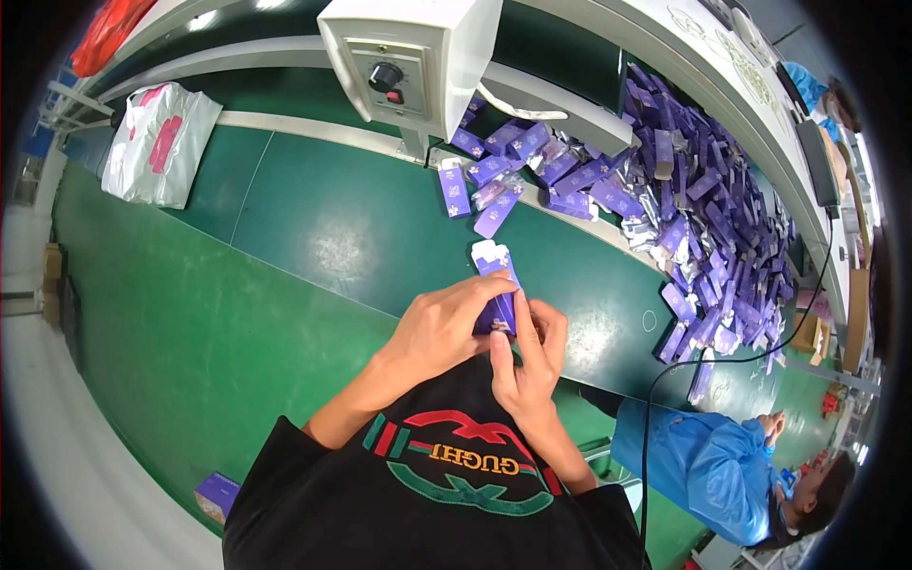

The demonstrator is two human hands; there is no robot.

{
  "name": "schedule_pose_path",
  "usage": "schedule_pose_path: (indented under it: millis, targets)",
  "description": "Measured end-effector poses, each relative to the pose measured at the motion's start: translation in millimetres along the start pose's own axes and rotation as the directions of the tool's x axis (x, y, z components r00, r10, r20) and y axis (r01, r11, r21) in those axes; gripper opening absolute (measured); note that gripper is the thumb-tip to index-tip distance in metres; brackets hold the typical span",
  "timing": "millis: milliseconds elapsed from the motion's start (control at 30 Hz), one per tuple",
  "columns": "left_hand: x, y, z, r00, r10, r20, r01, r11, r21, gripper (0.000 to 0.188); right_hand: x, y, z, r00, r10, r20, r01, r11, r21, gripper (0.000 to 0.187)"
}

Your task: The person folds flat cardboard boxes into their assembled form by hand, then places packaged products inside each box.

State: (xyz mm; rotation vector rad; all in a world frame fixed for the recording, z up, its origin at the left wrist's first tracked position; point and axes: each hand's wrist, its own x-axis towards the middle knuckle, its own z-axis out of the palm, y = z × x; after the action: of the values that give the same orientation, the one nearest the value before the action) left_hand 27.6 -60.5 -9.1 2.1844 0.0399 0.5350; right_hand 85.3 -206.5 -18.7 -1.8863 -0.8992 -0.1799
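Note:
Close in front of my body, both hands hold a small purple carton. White flaps stand open at its far end. My left hand grips the carton from the left, with fingers reaching over its upper part. On the right side, my right hand presses it with thumb and fingers near the lower end. Whether anything is inside cannot be seen. Just beyond my hands, another purple carton lies on the green worktable, its end flaps open.
Purple cartons and shiny pouches form a large heap at the right. A white control box with a knob overhangs the table. At the far left rests a white plastic bag. A co-worker in blue sits right; a black cable hangs nearby.

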Motion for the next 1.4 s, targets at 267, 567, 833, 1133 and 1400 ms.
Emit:
schedule_pose_path:
  millis: [267,567,833,1133,1400]
  targets:
    - [12,9,-16,0.946,-0.202,0.254,0.296,0.859,-0.419,0.035,0,23,-14,0.992,0.12,0.034,-0.123,0.891,0.438,0.017]
    - [-19,-76,55,0.881,-0.417,0.222,0.467,0.841,-0.272,0.048,-59,101,19,0.446,0.656,0.609,-0.89,0.253,0.379,0.038]
    - [-60,-88,53,0.732,-0.446,0.516,0.56,0.824,-0.082,0.051,18,223,-40,0.555,0.821,-0.131,-0.467,0.439,0.768,0.044]
    - [-59,-86,47,0.731,-0.497,0.468,0.578,0.815,-0.036,0.048,-105,208,71,0.628,0.752,0.2,-0.383,0.522,-0.762,0.064]
    - [-53,-94,76,0.751,-0.632,0.194,0.66,0.699,-0.275,0.065,-84,147,37,0.905,0.367,0.215,-0.239,0.858,-0.455,0.03]
